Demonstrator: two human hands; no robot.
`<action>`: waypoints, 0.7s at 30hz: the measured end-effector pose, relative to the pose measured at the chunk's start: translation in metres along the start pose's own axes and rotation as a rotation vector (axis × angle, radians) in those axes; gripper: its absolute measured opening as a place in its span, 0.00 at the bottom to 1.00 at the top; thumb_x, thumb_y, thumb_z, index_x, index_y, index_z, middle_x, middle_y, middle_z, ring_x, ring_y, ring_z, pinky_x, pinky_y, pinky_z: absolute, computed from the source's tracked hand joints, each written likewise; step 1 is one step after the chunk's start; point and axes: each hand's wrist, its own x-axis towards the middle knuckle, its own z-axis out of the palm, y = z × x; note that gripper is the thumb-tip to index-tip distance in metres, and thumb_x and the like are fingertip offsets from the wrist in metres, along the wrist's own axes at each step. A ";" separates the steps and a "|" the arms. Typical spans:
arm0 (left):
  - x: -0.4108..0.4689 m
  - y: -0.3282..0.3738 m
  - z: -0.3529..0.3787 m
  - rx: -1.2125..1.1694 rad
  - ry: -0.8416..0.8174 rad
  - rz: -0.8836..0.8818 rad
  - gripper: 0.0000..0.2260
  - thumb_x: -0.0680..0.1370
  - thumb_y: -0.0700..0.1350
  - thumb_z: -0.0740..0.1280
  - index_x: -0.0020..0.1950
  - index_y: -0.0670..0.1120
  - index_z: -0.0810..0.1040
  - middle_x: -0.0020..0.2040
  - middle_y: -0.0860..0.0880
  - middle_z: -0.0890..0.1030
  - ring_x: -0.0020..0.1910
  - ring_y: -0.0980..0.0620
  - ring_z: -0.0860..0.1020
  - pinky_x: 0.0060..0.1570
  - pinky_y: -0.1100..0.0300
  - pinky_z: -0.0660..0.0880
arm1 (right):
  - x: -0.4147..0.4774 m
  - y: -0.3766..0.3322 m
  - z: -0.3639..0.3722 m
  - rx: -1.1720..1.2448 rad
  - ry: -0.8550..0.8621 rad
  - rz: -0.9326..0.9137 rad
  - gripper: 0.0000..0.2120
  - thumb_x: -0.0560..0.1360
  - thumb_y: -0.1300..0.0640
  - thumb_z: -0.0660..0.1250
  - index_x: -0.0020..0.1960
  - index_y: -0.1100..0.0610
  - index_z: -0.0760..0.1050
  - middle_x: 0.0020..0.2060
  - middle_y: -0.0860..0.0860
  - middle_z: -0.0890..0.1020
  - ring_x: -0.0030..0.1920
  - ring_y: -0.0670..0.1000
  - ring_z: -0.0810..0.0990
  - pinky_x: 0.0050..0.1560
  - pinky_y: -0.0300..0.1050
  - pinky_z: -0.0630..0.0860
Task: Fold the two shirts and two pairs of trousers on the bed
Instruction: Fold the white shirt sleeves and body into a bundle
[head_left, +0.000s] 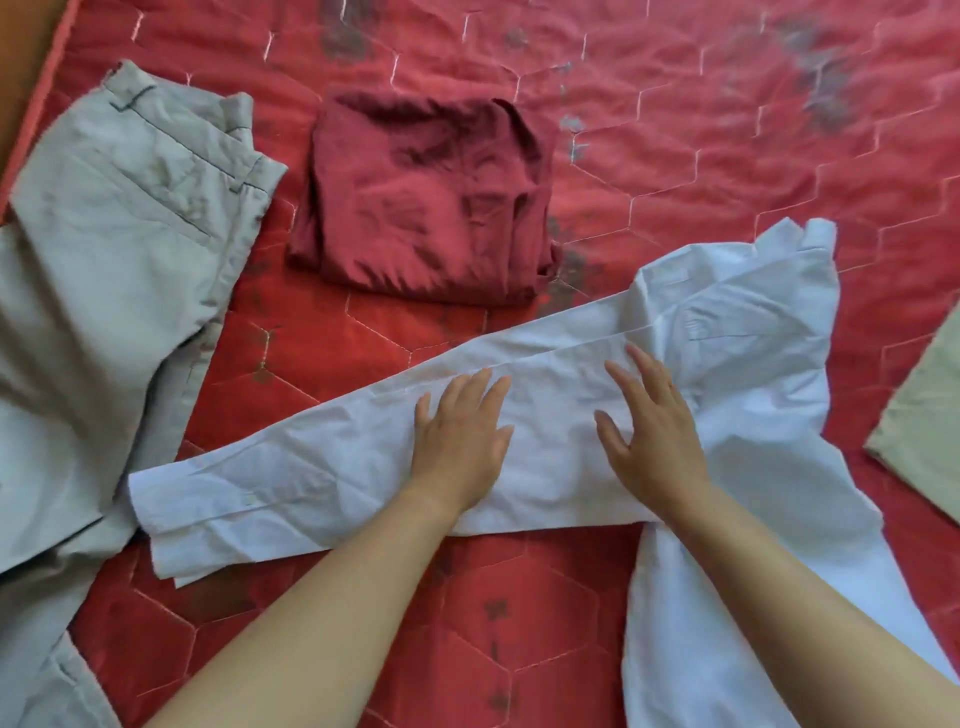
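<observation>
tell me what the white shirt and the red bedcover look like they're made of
White shirt: thin woven cloth, probably cotton or a blend, matte; it holds fine sharp creases. Red bedcover: padded quilted fabric with a slight sheen; hexagon stitching dimples its surface. Its fibre is unclear.

The white shirt (311, 483) at the centre looks to us like thin woven cloth, matt and finely creased. At 12 o'clock the red shirt (426, 202) is softer cloth, and we see a faint sheen along its wrinkles. The trousers (104, 260) at 9 o'clock are heavier matt cloth, rumpled. The quilt (727, 130) beneath is padded, stitched in hexagons and slightly glossy, with dull grey patches. At 3 o'clock lies matt beige cloth (924, 410).
</observation>
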 end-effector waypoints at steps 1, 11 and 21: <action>0.010 0.015 -0.003 -0.031 0.023 0.028 0.24 0.79 0.53 0.57 0.75 0.53 0.56 0.75 0.54 0.57 0.73 0.53 0.55 0.69 0.46 0.53 | 0.006 0.016 -0.014 0.001 0.029 0.011 0.23 0.72 0.61 0.68 0.66 0.60 0.70 0.71 0.57 0.65 0.71 0.60 0.63 0.66 0.58 0.65; 0.107 0.131 -0.003 -0.068 0.133 0.001 0.15 0.76 0.53 0.64 0.60 0.49 0.71 0.57 0.51 0.75 0.60 0.48 0.71 0.56 0.51 0.65 | 0.098 0.149 -0.111 -0.098 0.123 0.027 0.24 0.75 0.53 0.64 0.70 0.55 0.66 0.71 0.53 0.65 0.72 0.56 0.60 0.69 0.61 0.57; 0.089 0.119 -0.021 -0.181 0.308 -0.289 0.06 0.78 0.48 0.63 0.48 0.47 0.75 0.44 0.50 0.74 0.44 0.43 0.74 0.38 0.52 0.70 | 0.134 0.151 -0.124 -0.095 0.299 -0.229 0.05 0.74 0.57 0.68 0.47 0.58 0.80 0.46 0.55 0.81 0.48 0.59 0.77 0.58 0.58 0.68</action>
